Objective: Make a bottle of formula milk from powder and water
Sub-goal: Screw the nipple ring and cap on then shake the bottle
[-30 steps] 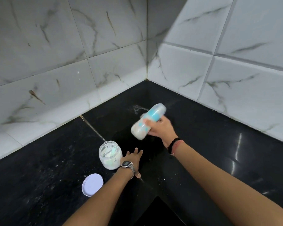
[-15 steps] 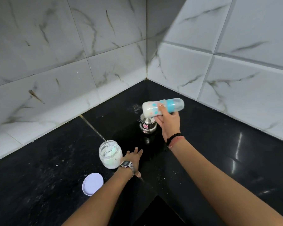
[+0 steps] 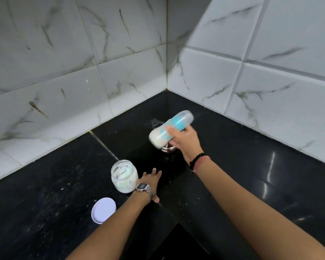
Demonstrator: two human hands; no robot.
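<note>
Bottle (image 3: pixel 170 128): light, smooth plastic, milk sloshing; right hand (image 3: pixel 186 140) fingers clamp its waist, left hand (image 3: pixel 150 180) fingers splayed flat on counter (image 3: pixel 251 166).

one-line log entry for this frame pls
phase: mixing | right hand: holds tilted blue-dotted baby bottle of milk | left hand: flat on black counter | open glass powder jar: lid off

Colours and patterns on a black counter (image 3: pixel 54 184) under white tiles.

The wall tiles (image 3: pixel 45 76) are veined in grey like marble; the counter is flecked with pale specks. The bottle (image 3: pixel 169 128) is seen as milky white with turquoise and pinkish spots and a turquoise band. The jar (image 3: pixel 123 176) is clear with white contents, its lid (image 3: pixel 103 210) pale lilac-white. A silver watch (image 3: pixel 143 187) and black and red-pink wristbands (image 3: pixel 199 162) are worn.
</note>
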